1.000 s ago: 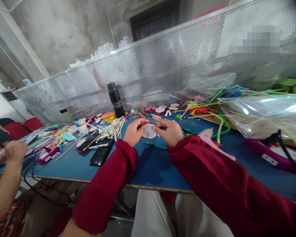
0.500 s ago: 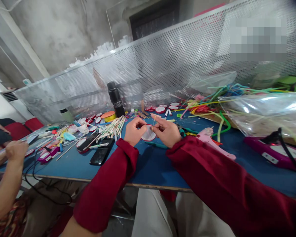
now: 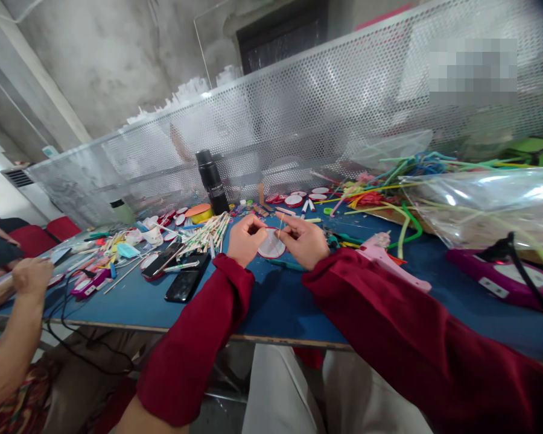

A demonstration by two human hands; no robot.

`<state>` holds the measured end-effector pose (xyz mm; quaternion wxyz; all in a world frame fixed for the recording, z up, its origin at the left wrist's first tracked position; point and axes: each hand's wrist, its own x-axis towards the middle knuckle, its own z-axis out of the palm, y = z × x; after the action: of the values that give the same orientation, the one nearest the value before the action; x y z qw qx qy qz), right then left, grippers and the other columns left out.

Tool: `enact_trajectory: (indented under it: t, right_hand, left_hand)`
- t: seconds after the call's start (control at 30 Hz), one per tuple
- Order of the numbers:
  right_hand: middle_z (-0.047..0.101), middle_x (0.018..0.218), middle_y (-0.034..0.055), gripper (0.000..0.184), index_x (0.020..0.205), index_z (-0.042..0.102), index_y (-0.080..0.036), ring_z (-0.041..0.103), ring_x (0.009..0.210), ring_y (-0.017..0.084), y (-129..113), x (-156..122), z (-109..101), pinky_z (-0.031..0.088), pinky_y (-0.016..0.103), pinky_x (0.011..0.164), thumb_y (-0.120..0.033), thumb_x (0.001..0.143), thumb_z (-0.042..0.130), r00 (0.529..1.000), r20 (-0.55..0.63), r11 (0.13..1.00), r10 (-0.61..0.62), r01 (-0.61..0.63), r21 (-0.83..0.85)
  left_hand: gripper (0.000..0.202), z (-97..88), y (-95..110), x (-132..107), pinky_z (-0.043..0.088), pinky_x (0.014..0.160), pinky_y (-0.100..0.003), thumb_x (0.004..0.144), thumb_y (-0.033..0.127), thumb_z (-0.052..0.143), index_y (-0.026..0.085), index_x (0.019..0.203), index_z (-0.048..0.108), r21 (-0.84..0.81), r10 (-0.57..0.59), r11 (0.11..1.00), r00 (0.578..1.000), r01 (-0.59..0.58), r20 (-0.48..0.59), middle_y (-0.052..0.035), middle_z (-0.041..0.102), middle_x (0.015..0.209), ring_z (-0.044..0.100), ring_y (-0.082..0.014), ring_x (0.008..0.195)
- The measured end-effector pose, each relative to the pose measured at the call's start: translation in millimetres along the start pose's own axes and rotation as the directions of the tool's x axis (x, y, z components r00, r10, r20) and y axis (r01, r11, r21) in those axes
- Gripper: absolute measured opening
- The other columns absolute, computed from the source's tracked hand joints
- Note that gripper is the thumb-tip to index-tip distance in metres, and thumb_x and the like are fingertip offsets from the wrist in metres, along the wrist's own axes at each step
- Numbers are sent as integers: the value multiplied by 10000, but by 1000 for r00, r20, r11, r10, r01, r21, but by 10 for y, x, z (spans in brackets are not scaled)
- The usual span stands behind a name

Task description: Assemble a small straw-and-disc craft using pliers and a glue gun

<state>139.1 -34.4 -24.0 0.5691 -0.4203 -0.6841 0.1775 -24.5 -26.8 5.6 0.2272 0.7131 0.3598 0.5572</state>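
My right hand (image 3: 306,242) pinches a thin tan stick (image 3: 281,222) by a red-rimmed white disc (image 3: 271,246). Positioning likely needs steadiness; my left hand's (image 3: 244,240) grip is unclear.

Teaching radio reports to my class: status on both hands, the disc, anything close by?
Right hand pinching thin yellowish stick. Left hand by white disc, grip unclear. Teal pen-like item just nearside of disc.

A bare left hand (image 3: 245,241) has its fingertips at the left edge of a round white red-rimmed disc (image 3: 271,246); a bare right hand (image 3: 305,241) pinches a thin yellowish stick (image 3: 281,223) over the disc's right side. Left of the disc lies a black rectangular phone (image 3: 187,280); beyond it, leftward, stands a tall black cylindrical bottle (image 3: 213,184).
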Motion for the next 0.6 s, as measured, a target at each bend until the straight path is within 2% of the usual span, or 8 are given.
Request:
enact_trajectory:
  t: [0.2, 0.6]
  right_hand:
    - [619, 609, -17, 509, 1327, 668, -236, 512, 518, 146, -34, -5, -11, 438, 279, 515, -303, 827, 603, 1000, 6, 999, 24, -24, 21]
    - [662, 657, 2, 532, 1315, 678, -190, 519, 520, 142, -13, -3, -19, 433, 278, 503, -339, 808, 610, 998, -15, 998, 58, -58, 21]
  left_hand:
    - [38, 13, 4, 0, 377, 564, -224, 705, 159, 588, 183, 681, 572, -39, -65, 997, 998, 65, -2, 42, 550, 627, 475, -94, 586]
    - [32, 13, 9, 17, 365, 543, -219, 694, 150, 587, 179, 681, 585, -104, -142, 984, 990, 142, 0, 39, 539, 621, 456, -94, 575]
